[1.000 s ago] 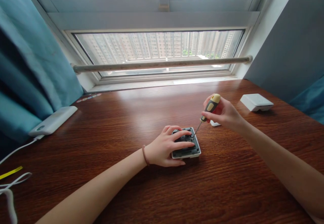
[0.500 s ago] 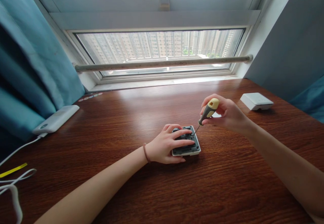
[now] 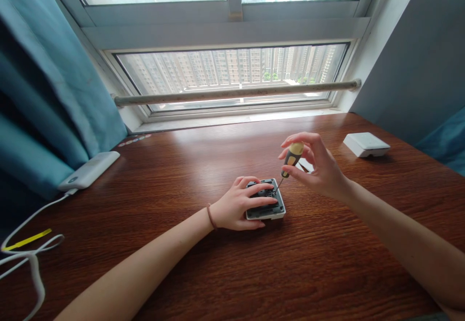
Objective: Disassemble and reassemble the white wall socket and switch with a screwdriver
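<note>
My left hand [image 3: 238, 206] lies over a small square device [image 3: 281, 209] with a white rim and a dark, detailed top. Two fingers stretch across that top while the thumb runs along the near side, holding it against the table. In my right hand [image 3: 319, 163] is a screwdriver [image 3: 292, 157] with a yellow and grey handle, pinched between thumb and fingers. Its shaft slants down to the left, and the tip meets the device between the left fingertips and the far right rim. What the tip touches is too small to make out.
Behind the right hand lies a small white piece [image 3: 306, 165]. A white square box [image 3: 366, 145] sits at the right back of the brown wooden table [image 3: 203, 267]. On the left are a white power strip [image 3: 89, 171], its cable [image 3: 34, 267] and a yellow strip [image 3: 31, 238].
The right hand has turned the screwdriver: its handle stands steeper and the fingers have opened around it. The left hand still holds the device. The view has shifted slightly.
</note>
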Demonstrator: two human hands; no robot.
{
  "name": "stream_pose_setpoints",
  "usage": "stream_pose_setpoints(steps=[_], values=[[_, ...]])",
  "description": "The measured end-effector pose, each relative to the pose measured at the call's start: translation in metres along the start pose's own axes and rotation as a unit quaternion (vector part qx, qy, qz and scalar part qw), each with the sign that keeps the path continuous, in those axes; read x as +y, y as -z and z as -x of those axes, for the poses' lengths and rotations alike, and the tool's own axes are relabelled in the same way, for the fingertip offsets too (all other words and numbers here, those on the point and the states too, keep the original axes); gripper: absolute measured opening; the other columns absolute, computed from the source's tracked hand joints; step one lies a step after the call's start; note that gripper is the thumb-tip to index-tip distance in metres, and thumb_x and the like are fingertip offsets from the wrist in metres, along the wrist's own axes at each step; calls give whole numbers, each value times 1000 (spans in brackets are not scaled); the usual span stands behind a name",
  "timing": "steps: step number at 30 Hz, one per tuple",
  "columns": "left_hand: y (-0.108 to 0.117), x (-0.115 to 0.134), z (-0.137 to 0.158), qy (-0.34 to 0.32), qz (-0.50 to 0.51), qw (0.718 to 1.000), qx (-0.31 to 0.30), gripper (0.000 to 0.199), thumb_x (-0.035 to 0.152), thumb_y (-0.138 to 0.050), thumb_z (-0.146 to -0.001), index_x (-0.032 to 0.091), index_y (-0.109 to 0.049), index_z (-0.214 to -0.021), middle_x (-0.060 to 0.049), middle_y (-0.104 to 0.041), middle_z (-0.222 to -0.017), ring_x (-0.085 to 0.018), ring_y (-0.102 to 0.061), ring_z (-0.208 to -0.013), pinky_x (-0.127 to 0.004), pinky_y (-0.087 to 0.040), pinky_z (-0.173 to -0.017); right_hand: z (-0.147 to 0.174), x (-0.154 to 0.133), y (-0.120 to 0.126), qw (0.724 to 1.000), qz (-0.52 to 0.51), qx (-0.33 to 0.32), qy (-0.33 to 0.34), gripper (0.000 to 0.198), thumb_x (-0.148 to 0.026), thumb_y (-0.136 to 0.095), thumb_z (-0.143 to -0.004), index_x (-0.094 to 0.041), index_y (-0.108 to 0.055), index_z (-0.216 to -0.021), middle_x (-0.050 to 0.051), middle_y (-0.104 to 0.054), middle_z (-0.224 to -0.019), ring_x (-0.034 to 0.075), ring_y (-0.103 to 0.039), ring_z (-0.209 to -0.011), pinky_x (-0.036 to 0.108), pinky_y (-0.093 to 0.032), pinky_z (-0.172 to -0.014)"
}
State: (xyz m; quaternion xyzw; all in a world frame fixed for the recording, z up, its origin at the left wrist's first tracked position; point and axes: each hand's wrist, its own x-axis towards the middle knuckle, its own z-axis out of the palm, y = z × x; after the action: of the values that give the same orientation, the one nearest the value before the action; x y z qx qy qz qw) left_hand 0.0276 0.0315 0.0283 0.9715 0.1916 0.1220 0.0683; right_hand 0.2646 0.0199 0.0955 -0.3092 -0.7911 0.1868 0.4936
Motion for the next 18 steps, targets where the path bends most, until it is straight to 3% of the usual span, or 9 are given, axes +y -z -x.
stream_pose_setpoints(steps=[2, 4, 6, 9, 11, 14, 18], values=[[0, 0, 0, 1, 0, 1000, 1, 58, 56, -53, -74, 33, -47, -126, -1, -39, -140, -32, -30, -121, -47, -23, -101, 0, -1, 0, 995, 72, 67, 1, 46, -22, -74, -66, -26, -51, -105, 2, -54, -95, 17, -58, -81, 36, -51, -76], [0, 1, 0, 0, 3, 1000, 3, 58, 56, -54, -73, 33, -47, -126, -1, -39, -140, -32, -31, -120, -47, -24, -100, -1, -3, 2, 993, 81, 89, -18, 42, -22, -75, -65, -25, -56, -103, 2, -57, -89, 17, -58, -80, 35, -52, -76], [0, 1, -1, -1, 6, 1000, 6, 59, 56, -55, -73, 33, -47, -126, -1, -39, -140, -32, -31, -119, -47, -24, -100, -3, -8, 5, 998, 7, 45, -37, 38, -21, -72, -70, -23, -57, -104, 3, -60, -92, 17, -60, -81, 34, -53, -76], [0, 2, -1, -1, 8, 1000, 10, 58, 56, -55, -73, 34, -47, -126, -1, -39, -140, -32, -31, -120, -46, -24, -101, -5, -16, 9, 987, -131, -83, -34, 30, -18, -63, -78, -21, -58, -107, 6, -62, -99, 18, -61, -89, 33, -54, -77], [0, 2, -1, 1, 9, 1000, 9, 58, 56, -54, -73, 34, -47, -126, -1, -39, -140, -32, -30, -120, -46, -23, -101, -5, -18, 9, 979, -170, -113, -20, 29, -16, -57, -82, -21, -56, -111, 7, -62, -102, 18, -60, -94, 35, -53, -79], [0, 3, -1, 5, 9, 1000, 6, 58, 57, -54, -73, 34, -47, -126, 0, -38, -141, -31, -30, -120, -46, -23, -101, -5, -16, 7, 994, -101, -45, 8, 32, -19, -65, -77, -23, -58, -107, 7, -57, -107, 20, -55, -102, 37, -50, -85], [0, 3, -1, 8, 7, 1000, 3, 58, 56, -54, -73, 34, -47, -126, 0, -38, -141, -31, -30, -120, -46, -23, -101, -7, -9, 8, 999, 3, 46, -14, 29, -22, -75, -66, -22, -64, -92, 4, -58, -94, 19, -57, -90, 36, -51, -82]])
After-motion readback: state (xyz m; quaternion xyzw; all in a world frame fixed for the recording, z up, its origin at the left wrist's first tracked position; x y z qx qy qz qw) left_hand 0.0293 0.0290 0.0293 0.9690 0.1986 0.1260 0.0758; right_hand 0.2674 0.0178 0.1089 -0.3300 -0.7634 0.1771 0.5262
